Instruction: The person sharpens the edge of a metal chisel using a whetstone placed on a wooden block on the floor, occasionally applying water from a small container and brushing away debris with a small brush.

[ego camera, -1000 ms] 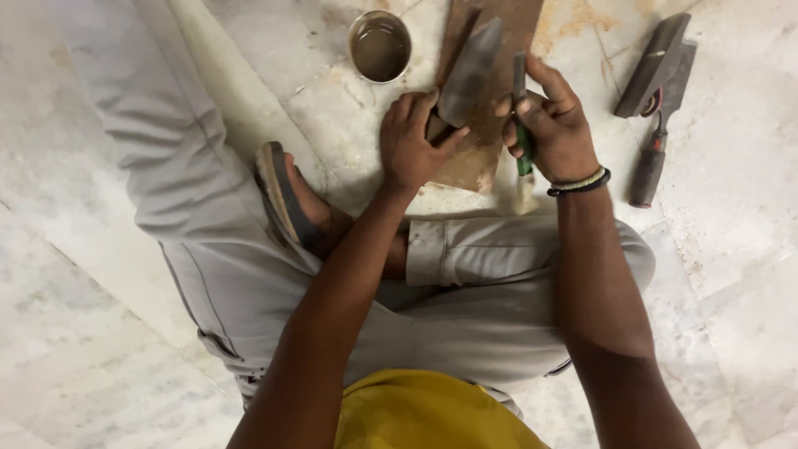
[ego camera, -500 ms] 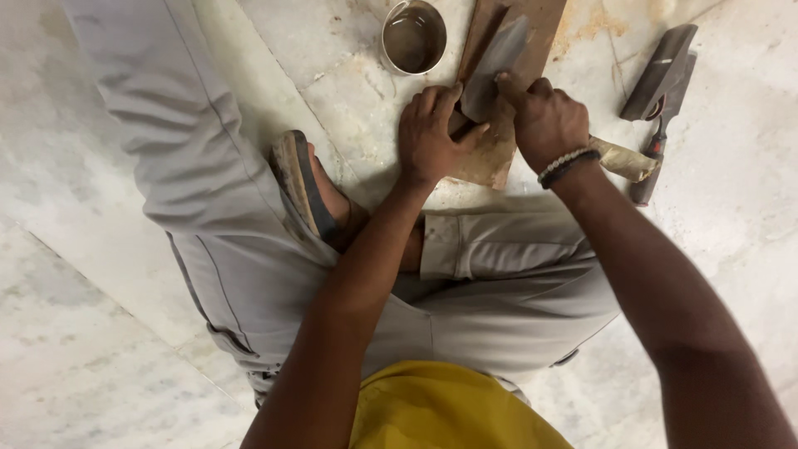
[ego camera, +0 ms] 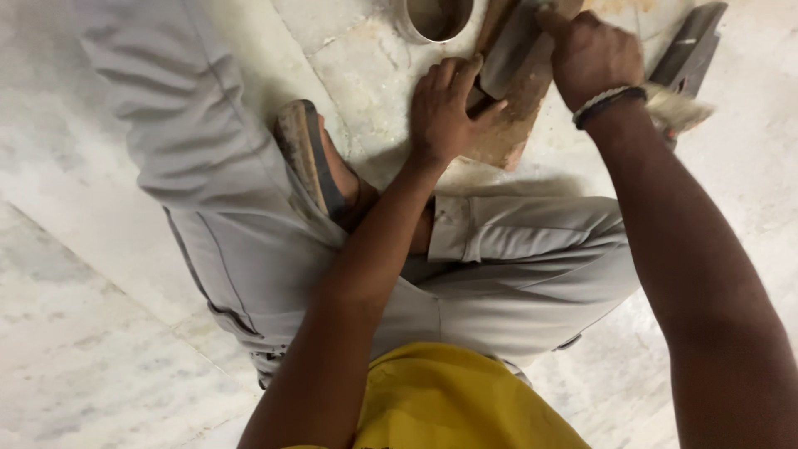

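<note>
Shifted up-frame since half a second ago: wooden board point(ego camera: 507, 125), round metal tin point(ego camera: 432, 17) now cut by the top edge, grey tools point(ego camera: 690, 41) right of the board. Left hand point(ego camera: 440, 104) splayed and pressing the flat metal blade point(ego camera: 511, 50) against the board, apparently to steady it; right hand point(ego camera: 590, 58) clenched around the blade's handle end above the board, handle hidden. No labels or packages legible; sandalled foot point(ego camera: 312, 158) tucked left of the board.

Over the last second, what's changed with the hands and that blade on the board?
The right hand slid up the grey metal blade toward its far end, and a pale handle now shows below its wrist. The left hand kept pressing the blade on the wooden board. The metal cup stayed put.
</note>
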